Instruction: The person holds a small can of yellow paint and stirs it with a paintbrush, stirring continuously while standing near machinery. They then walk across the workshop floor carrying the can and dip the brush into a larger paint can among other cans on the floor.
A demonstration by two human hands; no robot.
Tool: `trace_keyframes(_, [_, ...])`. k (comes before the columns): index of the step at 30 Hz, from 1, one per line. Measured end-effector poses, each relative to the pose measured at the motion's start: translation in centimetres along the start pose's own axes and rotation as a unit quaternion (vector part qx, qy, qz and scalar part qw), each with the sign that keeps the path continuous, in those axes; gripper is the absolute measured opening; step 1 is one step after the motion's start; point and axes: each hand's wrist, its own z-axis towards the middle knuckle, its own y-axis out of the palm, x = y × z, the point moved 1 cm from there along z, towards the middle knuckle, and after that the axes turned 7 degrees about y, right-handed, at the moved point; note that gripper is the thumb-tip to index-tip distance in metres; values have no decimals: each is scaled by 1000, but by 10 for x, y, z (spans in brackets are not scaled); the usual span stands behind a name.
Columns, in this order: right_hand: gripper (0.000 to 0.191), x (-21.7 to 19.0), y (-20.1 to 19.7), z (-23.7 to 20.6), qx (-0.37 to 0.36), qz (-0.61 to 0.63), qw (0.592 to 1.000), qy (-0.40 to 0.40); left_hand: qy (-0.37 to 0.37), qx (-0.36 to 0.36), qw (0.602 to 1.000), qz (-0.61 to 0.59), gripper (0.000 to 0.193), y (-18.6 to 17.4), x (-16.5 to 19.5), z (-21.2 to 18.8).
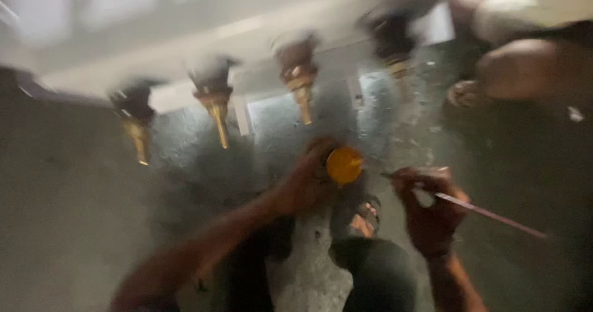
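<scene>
A: Quick one. What are your hands doing?

B: My left hand (302,185) is closed round a small yellow round thing (344,165), maybe a cap or a little tin. It's up in front of me, just below the row of fittings. My right hand (427,210) pinches a thin stick (494,215). Its long end trails off to my right and the short end pokes towards the yellow thing.

A: Touching?

B: Near it, but not touching as far as I can tell. There's too much blur.

A: Which step, then?

B: I'd judge I'm bringing the stick tip to the yellow thing, with one hand steadying and the other aiming. The next move calls for a still left hand and a fine, short reach with the right.

A: What's around you?

B: Four dark fittings with brass tips (216,111) hang in a slanting line along a pale ledge (185,37). The wall and floor are rough grey. My sandalled foot (365,216) is below the hands. Another person's arm (525,65) and foot (466,93) are at the upper right, well apart from my hands.

A: Any packages, labels or signs?

B: No package. There's a white rectangular patch (435,25) on the wall near the rightmost fitting, but it's too blurred to tell what it is.
</scene>
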Motion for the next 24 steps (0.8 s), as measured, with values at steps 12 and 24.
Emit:
trace_keyframes(12, [13,146,81,32,21,-330,922,-201,100,-3,995,10,80,-25,-141,-19])
trace_keyframes(24, [18,111,116,36,-106,-187,949,-230,53,127,990,-36,79,-42,-124,-54])
